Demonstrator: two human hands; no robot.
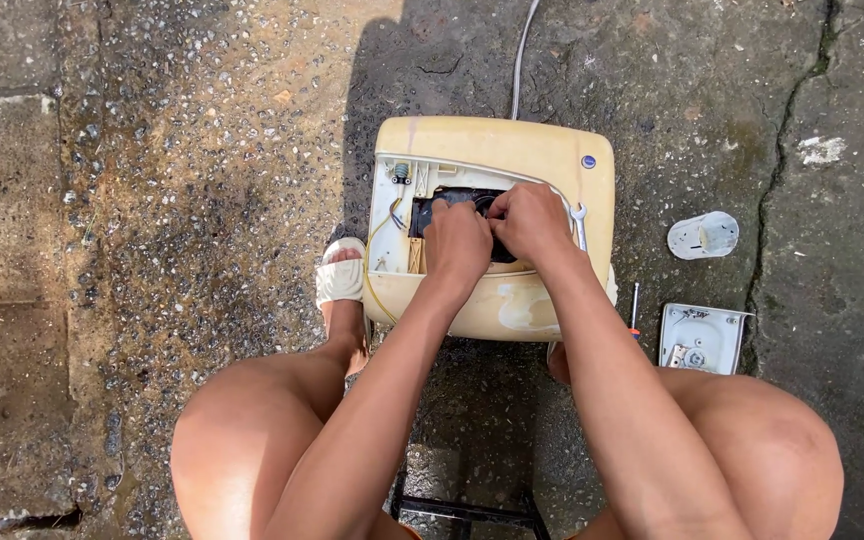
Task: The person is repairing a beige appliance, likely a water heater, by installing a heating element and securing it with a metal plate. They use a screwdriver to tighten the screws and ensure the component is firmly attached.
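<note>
Fingers of both hands are curled down into the open cavity of a cream-yellow appliance housing [497, 150] at centre frame. Left hand [457, 243] and right hand [530, 222] sit knuckle to knuckle over a black part [430, 212] inside the opening. Fingertips are folded under and out of sight, so whether they pinch anything or only press on it cannot be told.

Housing rests on rough concrete ground [152, 200], between the person's knees, with a sandalled foot [340, 275] touching its left edge. A grey cable [522, 55] runs from its top toward the upper edge of the frame.

Handling, judged: moulded plastic shell, stiff, likely light, brittle at the thin rim; the broad outer corners look the safest hold. Thin wires [389, 215] at the left of the cavity look delicate.

Right of the housing: a small spanner [580, 222] on its rim, a screwdriver [634, 310] on the ground, a round white cap [703, 236], a squarish white plate [702, 338].

Hidden: most of the black part, under the hands. A dark frame [467, 508] at the bottom edge is cut off, kind unclear.
</note>
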